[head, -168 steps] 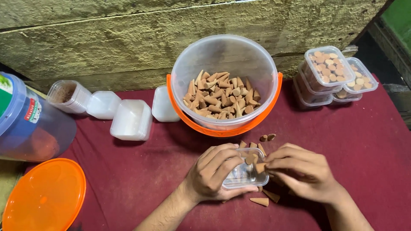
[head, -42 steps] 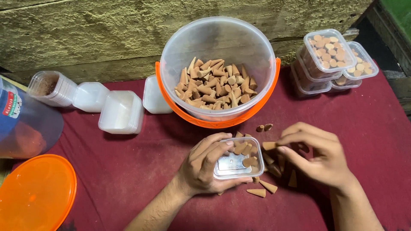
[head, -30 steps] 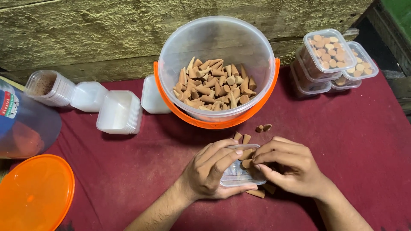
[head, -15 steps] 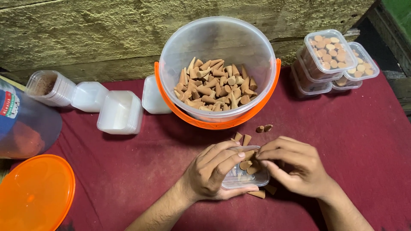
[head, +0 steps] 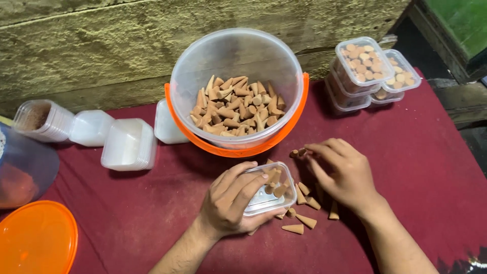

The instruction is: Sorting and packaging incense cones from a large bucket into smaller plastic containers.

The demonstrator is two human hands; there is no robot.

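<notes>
Incense cones (head: 299,222) lie scattered on the red desk (head: 431,152) beside a small clear box (head: 268,190) partly filled with them. Left hand (head: 231,203) grips that box, fingers curled round it. Right hand (head: 342,170) reaches over the loose cones, fingers lightly spread, pinching nothing. Filling looks underway; picking another cone needs a neat pinch.

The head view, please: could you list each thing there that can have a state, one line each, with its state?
Small clear box: uncapped, partly filled with cones, in the left hand grip.
Right hand: palm down over loose cones on the red cloth.
Clear bucket: open, partly filled with cones.
Orange lid: off, lying flat.
Stacked boxes: filled with cones.
Empty boxes: nested, lying on their sides.
</notes>
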